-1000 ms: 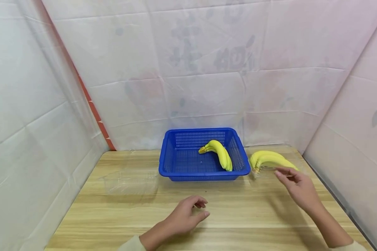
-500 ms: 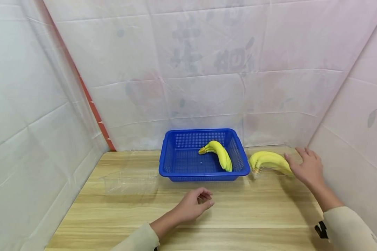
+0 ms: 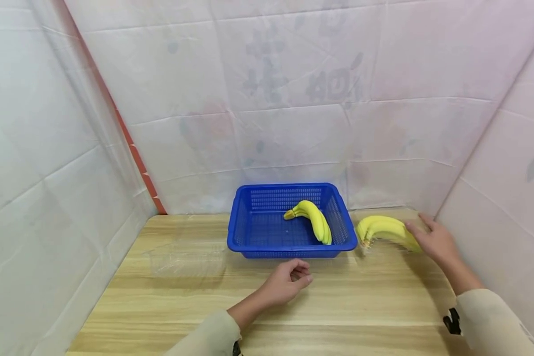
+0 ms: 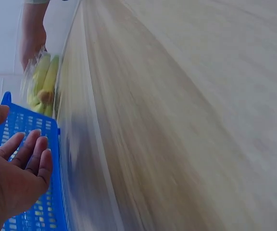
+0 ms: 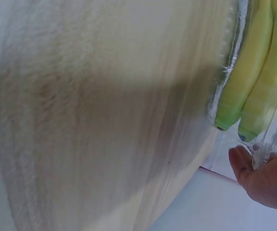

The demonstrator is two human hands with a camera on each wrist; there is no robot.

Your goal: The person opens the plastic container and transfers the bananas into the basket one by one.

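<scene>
Landmark: the blue plastic basket (image 3: 292, 221) is sitting at the back middle of the wooden table (image 3: 360, 301), its open top facing up so that things can drop in.

Right hand: the right hand (image 3: 433, 241) is reaching out to the right of the basket, its fingers laying against the far end of a clear plastic box (image 5: 268, 120) that is holding a bunch of bananas (image 3: 384, 230). The wrist view is showing the thumb at the box's corner, so the hand seems to be starting a hold on the box; a full wrap is not showing.

Boxed bananas: this bunch is lying just beside the basket's right wall, on the table, curved side up, stem end toward the basket.

Left hand: the left hand (image 3: 287, 283) is hanging just in front of the basket's near wall, fingers loosely curled and holding nothing, likely waiting close by.

Basket bananas: a second bunch of bananas (image 3: 312, 220) is resting inside the basket, toward its right side.

Empty tray: a clear plastic tray (image 3: 184, 256) is sitting on the table well to the left of the basket.

Backdrop: pale creased sheeting (image 3: 267, 99) is hanging behind the basket and closing in the table's sides.
</scene>
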